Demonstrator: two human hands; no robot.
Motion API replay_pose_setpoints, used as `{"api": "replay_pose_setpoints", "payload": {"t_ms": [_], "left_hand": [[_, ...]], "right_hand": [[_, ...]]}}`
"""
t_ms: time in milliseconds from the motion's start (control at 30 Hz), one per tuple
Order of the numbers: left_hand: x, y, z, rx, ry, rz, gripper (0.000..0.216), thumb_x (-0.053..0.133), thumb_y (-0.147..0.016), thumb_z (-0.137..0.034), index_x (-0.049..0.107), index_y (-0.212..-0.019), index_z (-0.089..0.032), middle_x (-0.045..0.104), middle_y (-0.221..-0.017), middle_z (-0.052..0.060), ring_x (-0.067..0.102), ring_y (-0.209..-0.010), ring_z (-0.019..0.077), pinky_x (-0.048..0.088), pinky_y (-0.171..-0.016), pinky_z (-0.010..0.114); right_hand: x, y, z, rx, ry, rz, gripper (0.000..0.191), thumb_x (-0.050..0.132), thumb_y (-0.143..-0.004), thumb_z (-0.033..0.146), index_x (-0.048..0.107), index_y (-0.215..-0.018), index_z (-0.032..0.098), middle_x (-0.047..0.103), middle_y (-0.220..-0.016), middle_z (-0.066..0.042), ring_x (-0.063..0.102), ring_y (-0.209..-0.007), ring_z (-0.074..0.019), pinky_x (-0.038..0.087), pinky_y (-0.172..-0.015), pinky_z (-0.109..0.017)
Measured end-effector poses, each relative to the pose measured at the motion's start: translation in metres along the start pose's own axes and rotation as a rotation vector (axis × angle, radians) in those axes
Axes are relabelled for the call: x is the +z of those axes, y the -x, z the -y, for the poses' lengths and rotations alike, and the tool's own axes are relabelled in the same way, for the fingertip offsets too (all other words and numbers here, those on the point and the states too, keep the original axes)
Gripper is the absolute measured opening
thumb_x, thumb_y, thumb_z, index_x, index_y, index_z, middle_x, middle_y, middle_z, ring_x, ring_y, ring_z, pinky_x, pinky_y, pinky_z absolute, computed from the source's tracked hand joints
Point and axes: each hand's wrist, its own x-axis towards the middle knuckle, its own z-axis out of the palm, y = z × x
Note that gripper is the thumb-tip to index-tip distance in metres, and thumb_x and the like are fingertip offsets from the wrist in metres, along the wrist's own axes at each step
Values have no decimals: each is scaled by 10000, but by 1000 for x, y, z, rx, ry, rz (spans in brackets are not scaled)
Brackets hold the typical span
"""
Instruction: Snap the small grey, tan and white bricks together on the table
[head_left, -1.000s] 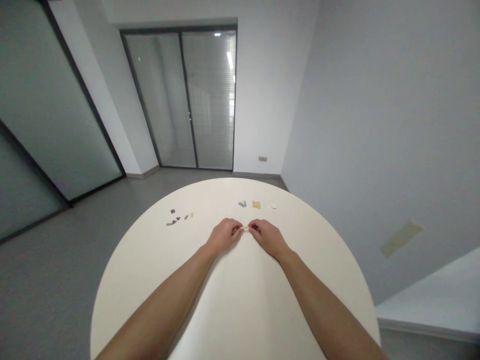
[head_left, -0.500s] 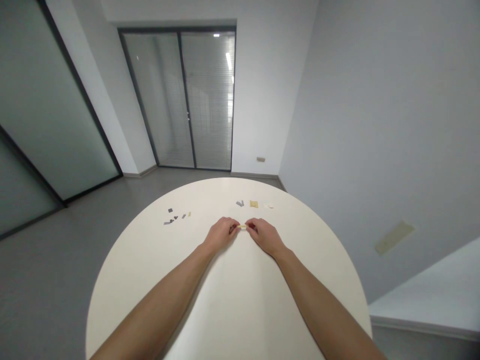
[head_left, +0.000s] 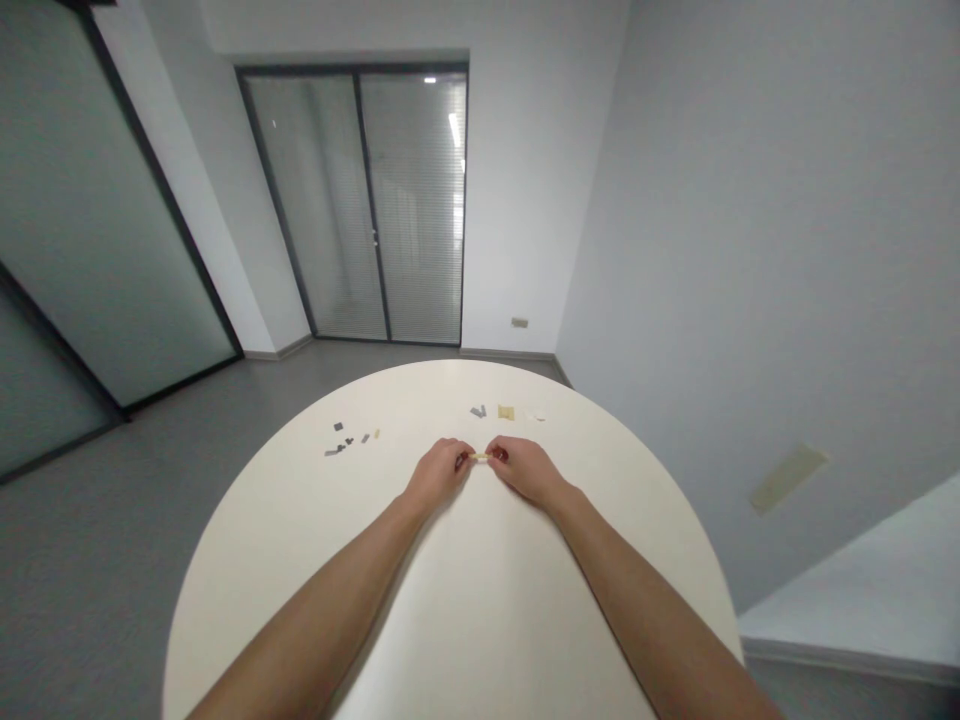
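Note:
Between my two hands is a small, thin, pale yellow strip (head_left: 479, 457), held just above or on the round white table (head_left: 480, 600); I cannot tell which. My left hand (head_left: 442, 467) pinches its left end with thumb and fingers closed. At the other end, my right hand (head_left: 523, 466) pinches it the same way. Only the middle of the strip shows; fingertips hide both ends. What kind of piece it is stays too small to make out.
Beyond my hands lie grey pieces (head_left: 478, 411), a yellow square piece (head_left: 506, 413) and white bits (head_left: 536, 417). Farther left are a dark square (head_left: 338, 427), several small dark pieces (head_left: 345, 444), a grey piece (head_left: 365, 438) and a small yellow piece (head_left: 377, 434).
The whole view has shifted slightly. Both hands still pinch the yellow strip, and the loose pieces keep their places on the table.

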Motion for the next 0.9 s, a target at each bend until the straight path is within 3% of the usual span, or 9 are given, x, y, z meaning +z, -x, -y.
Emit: {"api": "replay_pose_setpoints", "payload": {"t_ms": [100,267,467,900], "left_hand": [[-1,0,-1,-9,7,-22,189,528,-915,-256,701,-940,-183,697,-902,68,589,-886,207,443,-766,299],[-2,0,-1,-24,8,-4,205,524,-922,-286,706,-955,-196,707,-925,63,597,-901,205,447,-775,296],[-3,2,-3,-32,-24,32,220,517,-933,-332,701,-975,-219,709,-969,48,595,-944,202,453,-781,286],[-5,2,-5,-17,-25,56,245,504,-942,-373,701,-989,-235,710,-992,41,597,-969,204,460,-790,291]], "right_hand": [[0,-7,-1,12,-42,48,116,604,-861,253,682,-943,230,713,-887,-19,610,-760,-153,382,-666,-245],[8,5,1,42,-98,-83,128,574,-885,275,669,-954,225,708,-896,-13,610,-775,-152,404,-705,-253],[11,22,5,79,-124,-84,156,555,-890,245,670,-992,220,698,-949,-29,607,-848,-159,428,-771,-263],[10,22,8,89,-114,-78,144,559,-895,259,649,-998,216,690,-946,-31,600,-873,-167,424,-770,-268]]}}
